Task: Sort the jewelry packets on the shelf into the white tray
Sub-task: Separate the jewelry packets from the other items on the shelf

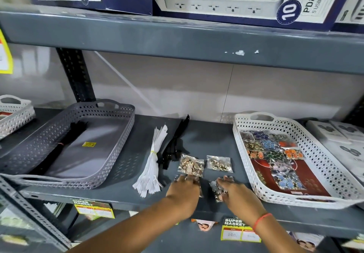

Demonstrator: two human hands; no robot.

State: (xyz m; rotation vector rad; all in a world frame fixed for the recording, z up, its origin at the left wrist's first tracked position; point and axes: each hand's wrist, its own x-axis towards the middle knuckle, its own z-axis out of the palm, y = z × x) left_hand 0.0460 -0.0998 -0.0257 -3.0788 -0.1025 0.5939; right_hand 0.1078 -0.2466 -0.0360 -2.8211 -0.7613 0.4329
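Packets of gold-toned jewelry lie on the grey shelf [206,132]: four clear ones, two at the back and two under the hands. The back-left packet [190,165] and back-right packet [219,163] sit side by side, apart. The left hand [184,192] lies flat, fingers [188,178] spread over the front-left packet [178,178], touching it. The right hand [235,194] has its fingers [223,180] loosely curled on the crinkled front-right packet [217,190]; whether they grip it I cannot tell. One white tray [319,148] at right holds many coloured packets. One grey tray [110,154] stands left. Beside it lie one white zipper bundle [152,161] and one black zipper bundle [174,144].
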